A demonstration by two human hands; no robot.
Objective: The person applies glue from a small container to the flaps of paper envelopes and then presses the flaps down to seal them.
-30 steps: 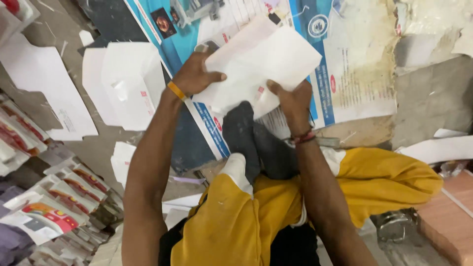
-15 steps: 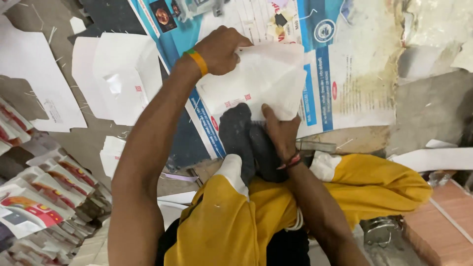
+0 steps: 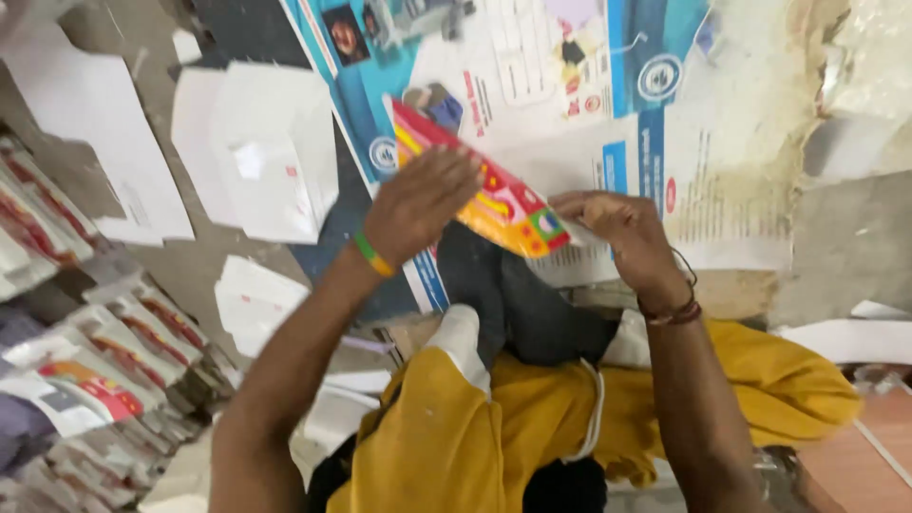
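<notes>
Printed posters (image 3: 608,142) cover the floor; your left hand (image 3: 418,204) lies flat, fingers open, on a colourful carton (image 3: 494,199), right hand (image 3: 617,233) pinching its end.

Grey concrete floor (image 3: 836,247), dusty and scuffed, patchy pale at the upper right. Big blue-and-white printed poster sheet (image 3: 608,104) spread flat on it, with a dark sheet (image 3: 247,28) beside it at the top. Flat white card blanks (image 3: 256,147) lie loose at left, one more (image 3: 85,123) further out. Stacks of red-and-white printed packets (image 3: 104,351) fan along the left edge. Reddish tile patch (image 3: 874,446) at bottom right. Light is flat, indoor, with no hard shadows.
</notes>
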